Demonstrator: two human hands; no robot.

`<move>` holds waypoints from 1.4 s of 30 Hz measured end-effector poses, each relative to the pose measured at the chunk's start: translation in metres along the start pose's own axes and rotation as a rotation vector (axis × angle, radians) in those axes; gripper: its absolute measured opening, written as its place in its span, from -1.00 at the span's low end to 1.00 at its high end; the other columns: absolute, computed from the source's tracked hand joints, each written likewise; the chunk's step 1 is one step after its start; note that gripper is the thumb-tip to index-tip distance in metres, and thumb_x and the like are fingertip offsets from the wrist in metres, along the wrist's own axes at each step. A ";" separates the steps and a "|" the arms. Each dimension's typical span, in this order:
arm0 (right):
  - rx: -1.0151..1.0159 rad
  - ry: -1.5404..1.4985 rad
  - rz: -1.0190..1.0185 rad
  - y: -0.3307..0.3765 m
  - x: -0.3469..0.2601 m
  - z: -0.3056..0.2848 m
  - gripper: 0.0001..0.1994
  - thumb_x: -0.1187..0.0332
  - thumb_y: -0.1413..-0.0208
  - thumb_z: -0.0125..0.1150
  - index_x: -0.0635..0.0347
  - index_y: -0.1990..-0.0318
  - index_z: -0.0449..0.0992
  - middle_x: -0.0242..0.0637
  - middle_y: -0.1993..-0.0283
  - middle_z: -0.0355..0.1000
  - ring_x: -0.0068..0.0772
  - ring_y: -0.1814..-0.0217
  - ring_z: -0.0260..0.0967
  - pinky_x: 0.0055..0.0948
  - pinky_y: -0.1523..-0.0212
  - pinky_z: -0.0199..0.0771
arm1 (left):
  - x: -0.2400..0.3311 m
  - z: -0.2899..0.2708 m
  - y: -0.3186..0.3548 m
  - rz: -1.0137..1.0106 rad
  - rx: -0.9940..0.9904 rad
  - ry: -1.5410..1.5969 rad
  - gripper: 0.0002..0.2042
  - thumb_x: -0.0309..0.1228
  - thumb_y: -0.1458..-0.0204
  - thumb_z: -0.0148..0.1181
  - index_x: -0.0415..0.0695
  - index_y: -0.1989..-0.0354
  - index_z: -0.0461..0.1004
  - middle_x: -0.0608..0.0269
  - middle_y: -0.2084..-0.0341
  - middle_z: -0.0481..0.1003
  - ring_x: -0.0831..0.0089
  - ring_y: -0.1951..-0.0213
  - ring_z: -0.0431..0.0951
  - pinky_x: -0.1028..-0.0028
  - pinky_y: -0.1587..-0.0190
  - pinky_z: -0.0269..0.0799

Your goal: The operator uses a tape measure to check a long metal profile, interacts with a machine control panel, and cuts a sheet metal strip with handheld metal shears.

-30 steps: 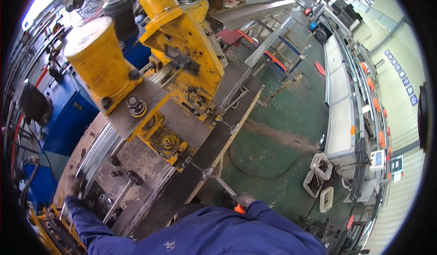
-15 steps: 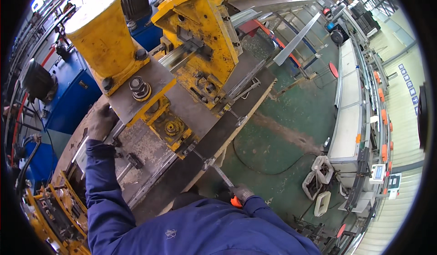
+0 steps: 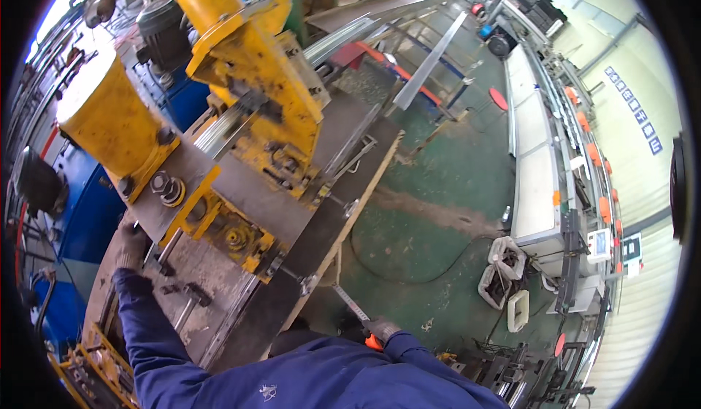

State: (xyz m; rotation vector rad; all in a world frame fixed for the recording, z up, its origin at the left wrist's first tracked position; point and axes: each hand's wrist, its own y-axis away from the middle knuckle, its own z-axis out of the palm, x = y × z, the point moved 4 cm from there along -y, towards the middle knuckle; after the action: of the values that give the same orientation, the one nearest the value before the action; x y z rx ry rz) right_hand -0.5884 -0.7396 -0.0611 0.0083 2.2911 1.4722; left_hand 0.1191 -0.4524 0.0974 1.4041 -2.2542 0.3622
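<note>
My left hand (image 3: 131, 248), in a dark glove, is at the left edge of the yellow press (image 3: 120, 128), beside its grey plate. Its fingers look curled, with a small bright tip by them; what they hold is hard to make out. Low in the middle, my gloved right hand (image 3: 382, 329) is closed on a tape measure (image 3: 374, 342) with an orange case. The tape's pale blade (image 3: 350, 303) runs out toward the bench edge. A hammer (image 3: 196, 294) lies on the worn bench near my left forearm, next to another dark-headed tool (image 3: 162, 266).
A second yellow press frame (image 3: 281, 132) stands farther along the bench (image 3: 339, 143), with metal profiles passing through it. Blue machinery (image 3: 87, 201) is at left. Right of the bench are green floor (image 3: 409, 256), a cable, white bins (image 3: 504, 263) and a long white-panelled machine (image 3: 533, 161).
The view has shifted, so the presses appear farther left and lower. My left hand has drawn back from beneath the plate's edge. My right hand still grips the tape measure, its blade extended.
</note>
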 end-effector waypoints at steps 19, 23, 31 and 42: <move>0.042 -0.643 -0.152 -0.129 0.143 -0.213 -0.68 0.17 -0.32 0.25 0.33 0.22 0.66 -0.24 0.37 0.61 -0.41 0.38 0.52 -0.30 0.27 0.51 | 0.105 0.352 0.406 -0.552 -0.480 -0.030 -0.64 -0.30 -0.13 0.13 -0.30 0.04 0.62 -0.26 0.09 0.62 -0.07 0.05 0.64 0.19 -0.03 0.57; 0.064 -0.588 -0.105 -0.092 0.152 -0.317 -0.65 0.07 -0.28 0.27 0.22 0.31 0.64 -0.30 0.48 0.51 -0.41 0.52 0.41 -0.23 0.46 0.37 | 0.274 0.398 0.402 -0.337 -0.760 0.020 -0.68 -0.23 -0.08 0.23 -0.19 0.13 0.70 -0.15 0.12 0.66 0.05 0.10 0.70 0.23 0.01 0.60; 0.249 -0.062 -0.212 -0.199 0.254 -0.388 -0.56 0.03 -0.23 0.26 0.33 0.14 0.69 -0.11 0.39 0.61 -0.21 0.41 0.54 -0.18 0.28 0.51 | 0.495 0.374 0.224 -0.155 -0.396 0.118 -0.62 -0.24 -0.21 0.23 -0.23 -0.09 0.61 -0.04 0.07 0.68 0.24 -0.06 0.65 0.26 -0.17 0.51; 0.036 0.275 -0.099 -0.289 0.300 -0.471 -0.33 -0.23 -0.20 0.17 0.25 -0.10 0.64 0.07 -0.05 0.62 -0.01 -0.11 0.59 -0.18 -0.11 0.53 | 0.649 0.338 -0.111 -0.036 0.367 -0.013 -0.41 -0.47 -0.23 0.14 -0.01 -0.47 0.26 -0.10 -0.22 0.47 -0.06 -0.27 0.46 0.18 -0.19 0.49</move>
State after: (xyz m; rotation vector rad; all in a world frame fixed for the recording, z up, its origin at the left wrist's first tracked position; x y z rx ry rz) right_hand -0.9634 -1.2089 -0.2473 -0.3112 2.4917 1.4582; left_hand -0.1062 -1.1564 0.1346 1.6242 -2.2481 0.7895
